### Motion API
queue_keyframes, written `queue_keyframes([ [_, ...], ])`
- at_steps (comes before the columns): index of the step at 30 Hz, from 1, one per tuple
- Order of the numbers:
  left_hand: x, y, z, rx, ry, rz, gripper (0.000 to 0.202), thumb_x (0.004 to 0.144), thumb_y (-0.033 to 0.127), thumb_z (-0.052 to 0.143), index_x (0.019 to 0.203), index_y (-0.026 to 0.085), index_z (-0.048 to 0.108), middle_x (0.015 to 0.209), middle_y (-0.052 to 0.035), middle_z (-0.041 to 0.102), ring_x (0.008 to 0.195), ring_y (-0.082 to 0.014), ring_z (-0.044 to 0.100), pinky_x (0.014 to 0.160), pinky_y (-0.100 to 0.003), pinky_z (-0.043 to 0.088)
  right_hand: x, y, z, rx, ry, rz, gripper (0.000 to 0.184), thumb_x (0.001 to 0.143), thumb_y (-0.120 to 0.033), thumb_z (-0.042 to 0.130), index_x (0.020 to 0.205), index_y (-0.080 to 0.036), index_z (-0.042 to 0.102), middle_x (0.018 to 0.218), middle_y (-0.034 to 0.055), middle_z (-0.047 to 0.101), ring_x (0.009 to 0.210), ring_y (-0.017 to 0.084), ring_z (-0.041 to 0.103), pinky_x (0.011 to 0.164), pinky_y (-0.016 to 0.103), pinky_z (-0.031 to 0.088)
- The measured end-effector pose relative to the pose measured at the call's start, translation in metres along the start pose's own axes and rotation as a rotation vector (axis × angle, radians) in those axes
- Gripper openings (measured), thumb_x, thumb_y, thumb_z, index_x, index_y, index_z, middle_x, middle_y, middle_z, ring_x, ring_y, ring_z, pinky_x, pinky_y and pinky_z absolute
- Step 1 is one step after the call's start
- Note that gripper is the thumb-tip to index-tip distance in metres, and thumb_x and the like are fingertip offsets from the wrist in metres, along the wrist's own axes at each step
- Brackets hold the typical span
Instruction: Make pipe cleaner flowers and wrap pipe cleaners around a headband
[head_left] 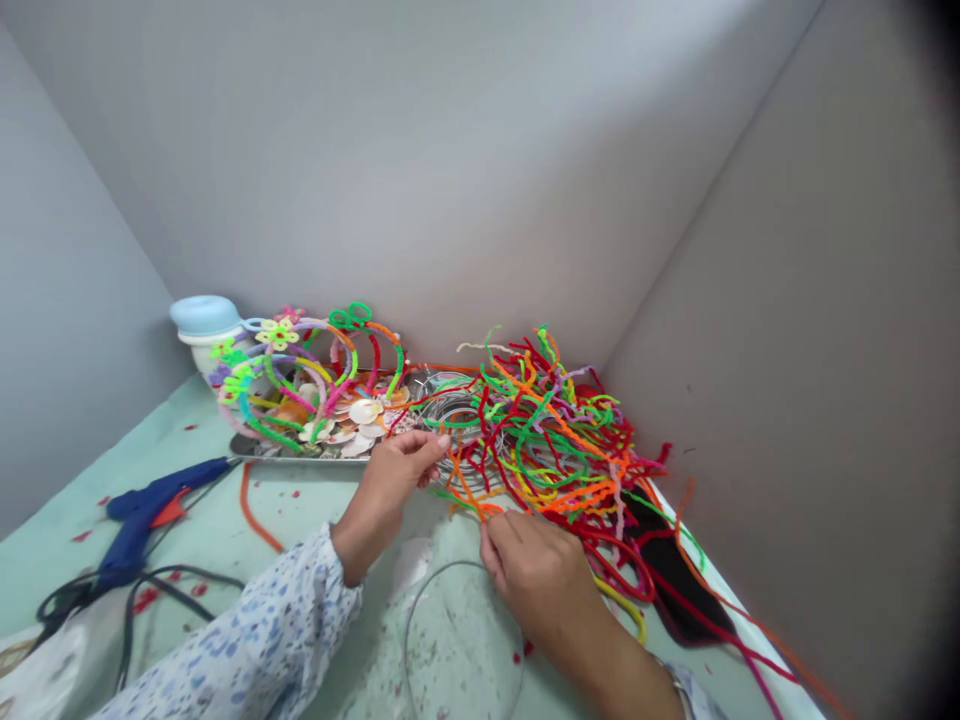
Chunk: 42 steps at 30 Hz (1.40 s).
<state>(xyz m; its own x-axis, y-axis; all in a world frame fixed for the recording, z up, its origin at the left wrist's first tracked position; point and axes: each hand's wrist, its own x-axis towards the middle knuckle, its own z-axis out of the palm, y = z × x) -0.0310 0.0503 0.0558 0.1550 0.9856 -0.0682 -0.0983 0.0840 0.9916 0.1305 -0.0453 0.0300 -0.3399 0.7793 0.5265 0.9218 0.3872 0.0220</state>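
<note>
My left hand [391, 492] is closed in a pinch, thumb against fingers, at an orange pipe cleaner [463, 482]. That strand slants down to my right hand [541, 562], whose fingers are closed round its lower part. Below them a thin grey wire hoop [407, 622] curves over the table, its top reaching my right fingers; whether they grip it too is hidden. Right behind both hands lies a tangled heap of coloured pipe cleaners [559, 420]. Coiled metal wire hoops [450, 400] sit at the heap's left side.
A metal tray [300, 459] holds shells [366, 411] and finished-looking pipe-cleaner headbands [341, 345]. Behind it stands a white jar with a blue lid [206, 317]. At left lie a blue glue gun [142, 515] and its dark cord [187, 574]. A black phone-like slab [679, 585] lies at right.
</note>
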Motion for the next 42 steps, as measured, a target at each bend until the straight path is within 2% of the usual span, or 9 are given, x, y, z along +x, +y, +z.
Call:
queue_keyframes([
  [12, -0.001, 0.003, 0.0, -0.089, -0.009, -0.013, 0.024, 0.071, 0.033, 0.071, 0.062, 0.014, 0.06, 0.054, 0.0032, 0.053, 0.05, -0.008, 0.043, 0.05, -0.021, 0.031, -0.002, -0.001, 0.003, 0.177, -0.036, 0.047, 0.024, 0.087, -0.012, 0.044, 0.066, -0.019, 0.053, 0.06, 0.0024, 0.057, 0.055, 0.015, 0.051, 0.055, 0.03, 0.028],
  [15, -0.001, 0.006, 0.0, -0.251, -0.038, -0.054, 0.017, 0.069, 0.026, 0.073, 0.067, 0.013, 0.062, 0.062, 0.0031, 0.055, 0.053, -0.0067, 0.046, 0.051, -0.019, 0.034, 0.002, 0.0, -0.001, 0.558, -0.113, 0.247, 0.025, 0.09, -0.022, 0.044, 0.066, -0.019, 0.051, 0.059, 0.0007, 0.057, 0.054, 0.013, 0.05, 0.054, 0.027, 0.03],
  [19, 0.0, 0.014, -0.002, -0.464, -0.094, -0.122, 0.012, 0.07, 0.017, 0.072, 0.076, 0.012, 0.063, 0.066, 0.0035, 0.053, 0.052, -0.0042, 0.047, 0.046, -0.015, 0.034, 0.01, 0.006, -0.005, 1.488, -0.361, 0.684, 0.023, 0.088, -0.037, 0.047, 0.073, -0.02, 0.052, 0.049, -0.0054, 0.049, 0.041, 0.009, 0.044, 0.043, 0.022, 0.029],
  [21, -0.002, 0.018, -0.003, -0.552, -0.146, -0.132, 0.01, 0.072, 0.014, 0.071, 0.077, 0.012, 0.062, 0.067, 0.0034, 0.051, 0.052, -0.0037, 0.047, 0.044, -0.014, 0.034, 0.011, 0.008, -0.005, 1.887, -0.355, 0.839, 0.023, 0.083, -0.04, 0.053, 0.073, -0.019, 0.051, 0.044, -0.0094, 0.039, 0.034, 0.006, 0.031, 0.037, 0.02, 0.021],
  [24, -0.009, 0.025, -0.002, -0.645, -0.221, -0.128, 0.008, 0.074, 0.013, 0.069, 0.076, 0.013, 0.062, 0.068, 0.0028, 0.051, 0.054, -0.0036, 0.048, 0.045, -0.013, 0.036, 0.007, 0.009, -0.003, 2.246, -0.315, 0.888, 0.025, 0.077, -0.039, 0.058, 0.067, -0.02, 0.046, 0.041, -0.0126, 0.025, 0.031, 0.005, 0.016, 0.034, 0.019, 0.015],
  [27, -0.014, 0.03, 0.0, -0.658, -0.306, -0.11, 0.008, 0.077, 0.016, 0.068, 0.075, 0.013, 0.062, 0.068, 0.0024, 0.051, 0.054, -0.004, 0.048, 0.046, -0.013, 0.037, 0.003, 0.008, -0.002, 2.371, -0.442, 0.81, 0.029, 0.077, -0.042, 0.057, 0.063, -0.022, 0.041, 0.038, -0.0128, 0.023, 0.028, 0.006, 0.015, 0.031, 0.02, 0.014],
  [32, -0.009, 0.027, -0.001, -0.605, -0.306, -0.1, 0.01, 0.077, 0.02, 0.069, 0.076, 0.014, 0.061, 0.066, 0.0031, 0.052, 0.054, -0.0042, 0.047, 0.048, -0.014, 0.038, 0.008, 0.01, -0.004, 2.063, -0.39, 0.763, 0.029, 0.082, -0.043, 0.051, 0.065, -0.02, 0.044, 0.041, -0.0102, 0.034, 0.031, 0.007, 0.031, 0.035, 0.02, 0.022],
  [36, -0.002, 0.019, -0.003, -0.436, -0.192, -0.094, 0.015, 0.075, 0.024, 0.071, 0.073, 0.013, 0.061, 0.066, 0.0031, 0.053, 0.053, -0.0046, 0.046, 0.05, -0.016, 0.038, 0.013, 0.012, -0.007, 1.309, -0.254, 0.605, 0.025, 0.089, -0.036, 0.044, 0.071, -0.019, 0.05, 0.05, -0.0048, 0.047, 0.046, 0.011, 0.047, 0.048, 0.023, 0.033],
  [42, -0.004, 0.015, 0.002, -0.207, -0.134, -0.034, 0.021, 0.076, 0.033, 0.069, 0.074, 0.014, 0.061, 0.066, 0.003, 0.052, 0.056, -0.0073, 0.045, 0.053, -0.02, 0.036, 0.009, 0.013, -0.009, 0.266, -0.002, 0.136, 0.023, 0.088, -0.019, 0.045, 0.066, -0.019, 0.053, 0.061, 0.0012, 0.056, 0.056, 0.014, 0.049, 0.056, 0.028, 0.029],
])
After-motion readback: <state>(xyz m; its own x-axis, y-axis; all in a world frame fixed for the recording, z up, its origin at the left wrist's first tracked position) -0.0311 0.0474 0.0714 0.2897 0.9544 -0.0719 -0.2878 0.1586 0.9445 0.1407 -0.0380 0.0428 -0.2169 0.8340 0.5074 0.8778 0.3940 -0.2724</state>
